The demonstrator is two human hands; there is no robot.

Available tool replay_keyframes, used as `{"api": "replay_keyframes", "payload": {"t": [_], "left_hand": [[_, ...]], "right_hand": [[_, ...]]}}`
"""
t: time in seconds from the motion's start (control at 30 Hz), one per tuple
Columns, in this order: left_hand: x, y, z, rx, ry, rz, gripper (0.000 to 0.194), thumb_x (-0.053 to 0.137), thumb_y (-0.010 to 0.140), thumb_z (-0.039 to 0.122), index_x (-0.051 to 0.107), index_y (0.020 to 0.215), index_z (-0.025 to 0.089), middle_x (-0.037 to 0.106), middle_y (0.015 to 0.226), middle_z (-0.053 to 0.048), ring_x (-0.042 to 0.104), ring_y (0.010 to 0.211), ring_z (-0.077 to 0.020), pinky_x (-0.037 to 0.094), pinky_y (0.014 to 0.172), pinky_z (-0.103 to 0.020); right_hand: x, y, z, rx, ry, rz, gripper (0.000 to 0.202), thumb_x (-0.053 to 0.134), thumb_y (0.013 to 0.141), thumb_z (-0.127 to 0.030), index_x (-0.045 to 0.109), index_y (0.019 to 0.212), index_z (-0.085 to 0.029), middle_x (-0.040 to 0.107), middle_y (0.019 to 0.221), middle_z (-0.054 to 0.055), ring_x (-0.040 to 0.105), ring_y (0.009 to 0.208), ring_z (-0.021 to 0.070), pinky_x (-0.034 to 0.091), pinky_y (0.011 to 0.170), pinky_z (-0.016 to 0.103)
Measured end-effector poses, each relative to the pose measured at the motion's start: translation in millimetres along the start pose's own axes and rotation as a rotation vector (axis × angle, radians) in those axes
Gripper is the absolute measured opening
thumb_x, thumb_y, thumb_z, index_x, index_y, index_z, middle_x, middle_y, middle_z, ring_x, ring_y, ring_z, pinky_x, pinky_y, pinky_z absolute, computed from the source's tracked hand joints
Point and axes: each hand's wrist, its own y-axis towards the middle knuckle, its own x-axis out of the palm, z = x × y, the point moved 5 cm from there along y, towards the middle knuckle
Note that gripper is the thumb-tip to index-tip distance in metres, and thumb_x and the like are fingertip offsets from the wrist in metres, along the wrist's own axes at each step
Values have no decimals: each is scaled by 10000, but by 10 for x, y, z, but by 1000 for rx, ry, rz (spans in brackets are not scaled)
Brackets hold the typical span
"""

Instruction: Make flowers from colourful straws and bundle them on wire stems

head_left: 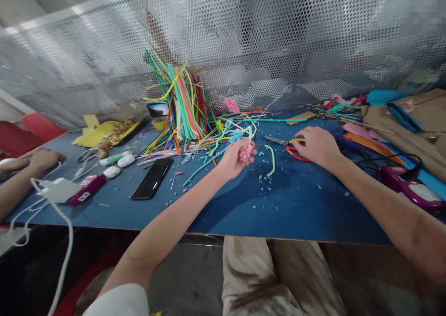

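Observation:
My left hand (232, 161) is closed around a pink fuzzy flower (246, 152), held just above the middle of the blue table. My right hand (316, 145) has its fingers curled at the yellow handle of a pair of scissors (277, 141); the red handle loop lies beside it and the blades point left. Between the hands lies a bent pale green pipe cleaner (272, 160) among small teal clippings. Just behind my left hand are blue pipe-cleaner pieces (237, 134), and farther back sits another pink flower (231, 105).
A large bundle of coloured pipe cleaners (184, 107) stands at the back. A black phone (152, 179), a purple power strip (86, 189) and white cables lie left, near another person's hands (43, 160). A purple device (413, 186) and brown paper (414, 125) are right.

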Motion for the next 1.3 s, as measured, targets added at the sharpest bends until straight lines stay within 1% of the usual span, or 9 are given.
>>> {"api": "replay_keyframes", "payload": {"t": [0.07,0.2,0.3,0.47,0.53,0.73,0.97,1.13,1.3], "left_hand": [[54,-24,-38,-33,10,-55,183,733,791,289,641,814,133,630,760,-13,601,597,-76,444,466,-162],[196,-115,-158,-153,63,-183,207,762,767,289,654,809,118,620,779,-23,573,604,-67,422,476,-160],[269,-192,-246,-268,143,-261,226,778,750,289,659,798,103,617,770,-35,558,601,-67,407,484,-163],[303,-221,-253,-292,161,-317,246,775,748,299,623,753,106,595,754,-38,529,588,-68,380,483,-174],[300,-214,-244,-303,140,-332,247,772,750,291,597,737,117,580,749,-34,524,596,-72,371,486,-178],[342,-270,-238,-379,160,-491,254,754,792,286,577,738,112,528,731,-19,469,598,-63,349,505,-178],[348,-305,-247,-380,187,-548,264,745,812,311,579,786,107,529,728,-10,479,611,-70,399,569,-197],[355,-313,-272,-396,192,-574,274,739,809,322,567,759,115,502,699,0,469,597,-76,418,599,-221],[375,-328,-293,-406,183,-617,277,723,832,329,562,748,121,493,703,-5,499,619,-90,456,628,-237]], "right_hand": [[-94,-56,-173,-102,246,81,293,565,913,-425,745,981,-205,734,1117,130,654,1103,322,489,971,470],[6,-231,-540,-137,912,-240,350,619,896,-498,715,1128,-255,761,1094,63,702,994,261,562,886,418],[37,-317,-674,-86,1145,-237,390,668,867,-503,659,1178,-266,743,1074,56,703,929,230,587,825,394],[-27,-342,-624,7,1182,-11,528,749,814,-470,527,1256,-287,716,973,30,660,694,173,599,710,384],[-59,-342,-605,-6,1179,24,552,756,814,-456,525,1284,-283,720,946,20,651,659,162,599,715,387],[-48,-332,-579,-43,1100,-66,277,765,816,-449,745,1020,-264,755,977,50,709,865,222,603,825,414],[-55,-312,-577,-203,1097,-97,203,777,829,-419,776,998,-307,720,1107,40,670,939,207,564,791,346],[-29,-309,-610,-287,1189,-162,155,769,848,-381,784,992,-326,649,1230,45,619,1119,232,534,875,353],[24,-319,-634,-318,1337,-222,122,779,844,-332,762,960,-298,640,1217,37,609,1077,200,504,904,344]]}}
